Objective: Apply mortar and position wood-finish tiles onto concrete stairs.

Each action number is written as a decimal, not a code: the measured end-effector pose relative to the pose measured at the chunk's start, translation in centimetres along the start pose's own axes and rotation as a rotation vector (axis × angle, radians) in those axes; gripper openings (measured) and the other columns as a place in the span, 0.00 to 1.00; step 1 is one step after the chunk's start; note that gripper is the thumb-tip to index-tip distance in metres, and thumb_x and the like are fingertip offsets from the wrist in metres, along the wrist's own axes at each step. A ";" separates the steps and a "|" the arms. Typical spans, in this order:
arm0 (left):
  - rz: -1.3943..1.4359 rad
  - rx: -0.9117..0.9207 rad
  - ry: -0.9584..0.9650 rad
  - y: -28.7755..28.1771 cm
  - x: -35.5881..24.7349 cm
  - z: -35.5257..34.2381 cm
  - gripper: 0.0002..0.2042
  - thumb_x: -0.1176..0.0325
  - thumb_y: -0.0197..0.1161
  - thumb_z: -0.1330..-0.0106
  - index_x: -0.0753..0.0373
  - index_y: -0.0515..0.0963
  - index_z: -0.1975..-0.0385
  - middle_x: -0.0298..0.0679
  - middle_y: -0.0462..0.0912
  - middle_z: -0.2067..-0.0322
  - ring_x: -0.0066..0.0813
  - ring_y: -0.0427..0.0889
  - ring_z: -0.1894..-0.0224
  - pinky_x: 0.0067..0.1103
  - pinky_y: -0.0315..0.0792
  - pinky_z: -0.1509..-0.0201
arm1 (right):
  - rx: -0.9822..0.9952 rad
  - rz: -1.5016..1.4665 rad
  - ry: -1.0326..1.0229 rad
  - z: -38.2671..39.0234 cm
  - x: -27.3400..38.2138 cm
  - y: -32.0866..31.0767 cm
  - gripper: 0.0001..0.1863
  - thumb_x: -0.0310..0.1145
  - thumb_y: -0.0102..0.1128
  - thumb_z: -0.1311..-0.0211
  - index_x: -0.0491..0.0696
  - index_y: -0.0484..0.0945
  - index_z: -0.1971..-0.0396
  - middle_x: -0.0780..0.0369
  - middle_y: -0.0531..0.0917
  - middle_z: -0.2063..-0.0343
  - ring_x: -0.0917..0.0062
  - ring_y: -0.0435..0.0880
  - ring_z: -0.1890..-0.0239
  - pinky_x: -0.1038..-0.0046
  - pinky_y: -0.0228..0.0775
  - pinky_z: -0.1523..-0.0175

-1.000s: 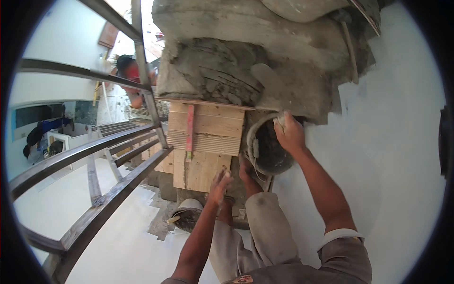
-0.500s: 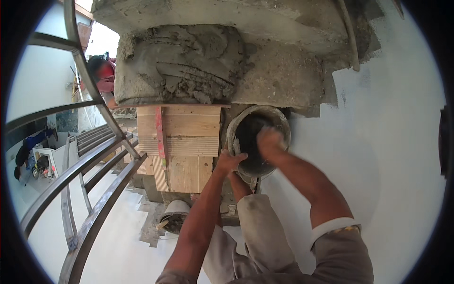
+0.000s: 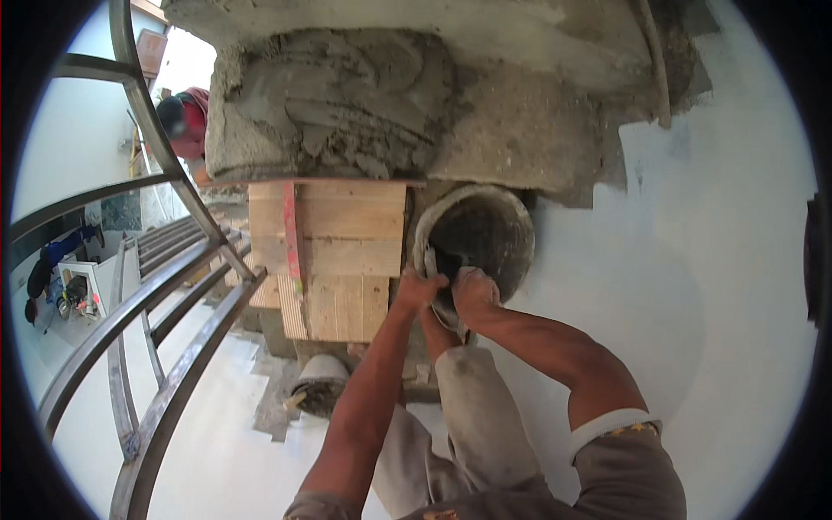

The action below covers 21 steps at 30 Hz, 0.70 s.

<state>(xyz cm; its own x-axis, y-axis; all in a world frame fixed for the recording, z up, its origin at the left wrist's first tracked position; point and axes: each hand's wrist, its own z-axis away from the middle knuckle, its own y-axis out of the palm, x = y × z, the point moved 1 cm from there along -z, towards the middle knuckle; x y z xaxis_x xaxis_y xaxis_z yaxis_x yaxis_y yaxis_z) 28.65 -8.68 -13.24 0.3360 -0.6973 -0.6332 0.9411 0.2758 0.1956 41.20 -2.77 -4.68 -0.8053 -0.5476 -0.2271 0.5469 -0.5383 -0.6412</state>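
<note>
A mortar-stained bucket (image 3: 518, 260) stands in front of me, grey and dark inside. My left hand (image 3: 420, 289) is closed on its near left rim, beside a pale tab on the edge. Over the near part of the opening, my right hand (image 3: 475, 289) is a fist close to my left hand. A dark shape shows in the bucket by its knuckles; whatever the fist holds is mostly hidden. Beyond the bucket, wet grey mortar (image 3: 355, 104) lies spread in a rough, ridged heap on a concrete step (image 3: 520, 143).
Wood-look tiles (image 3: 355, 251) cover the lower step, with a red strip (image 3: 291, 238) across them. A metal railing (image 3: 186, 204) curves along the left. A smaller bucket (image 3: 322, 371) stands near my legs. A person in red (image 3: 192, 121) is at the far left; white wall (image 3: 676, 260) rises right.
My right hand has come back from the middle of the bucket to its near side, beside my left hand. My left hand stays on the rim.
</note>
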 end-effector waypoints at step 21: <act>-0.100 -0.193 0.037 -0.5 0.1 1.5 0.30 0.68 0.69 0.55 0.69 0.78 0.46 0.56 0.83 0.51 0.54 0.80 0.46 0.35 0.75 0.41 | 0.479 -0.271 -0.141 -2.0 -11.7 -0.8 0.17 0.33 0.67 0.44 0.41 0.85 0.56 0.47 0.88 0.63 0.55 0.90 0.57 0.55 0.82 0.56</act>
<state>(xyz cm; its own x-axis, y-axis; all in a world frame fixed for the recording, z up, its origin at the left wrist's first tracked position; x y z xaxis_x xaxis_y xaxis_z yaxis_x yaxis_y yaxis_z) 28.29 -9.91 -12.25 0.2363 -0.7037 -0.6700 0.9436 0.3307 -0.0147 49.71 5.34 -2.92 -0.9109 -0.4122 0.0206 0.3944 -0.8840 -0.2508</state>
